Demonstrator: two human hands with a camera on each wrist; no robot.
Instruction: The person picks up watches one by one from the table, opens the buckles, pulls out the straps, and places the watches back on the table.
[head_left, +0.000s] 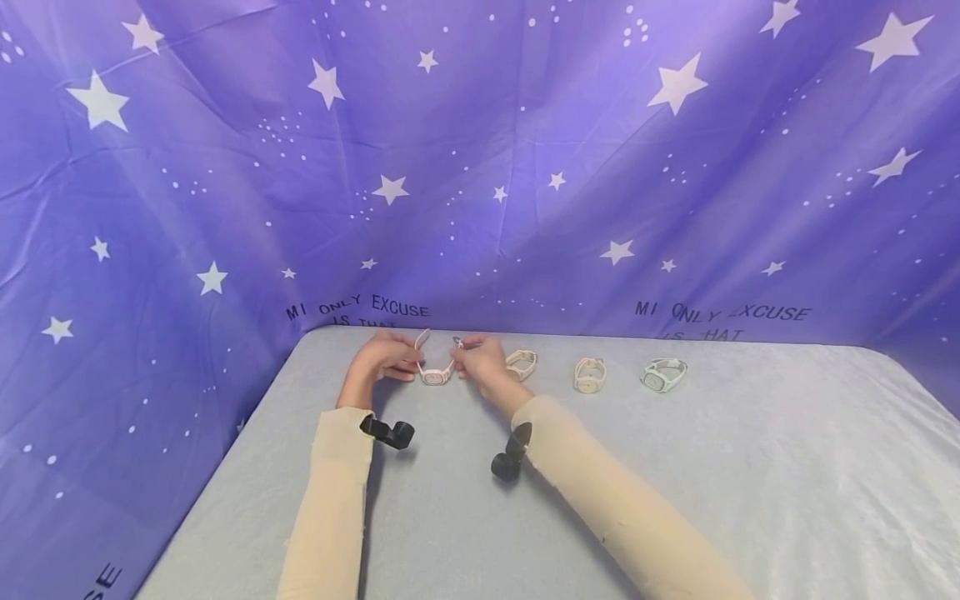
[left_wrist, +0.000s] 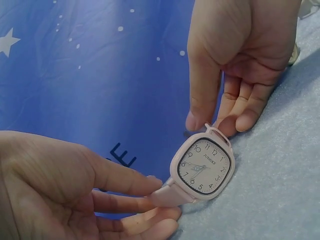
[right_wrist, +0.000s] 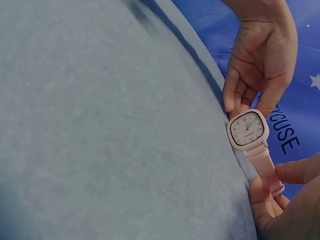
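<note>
A pink wristwatch with a rounded square face is at the far left of the table, its strap unfastened and both ends raised. My left hand pinches one strap end between thumb and fingers. On the other side my right hand pinches the buckle end. Numerals on the watch face show clearly in the left wrist view. Seen from the right wrist, the strap runs from the case into the right hand's fingers.
To the right stand a cream watch, partly behind the right hand, a beige watch and a pale green watch, their straps looped. A light grey cloth covers the table. A purple star-patterned curtain hangs behind it.
</note>
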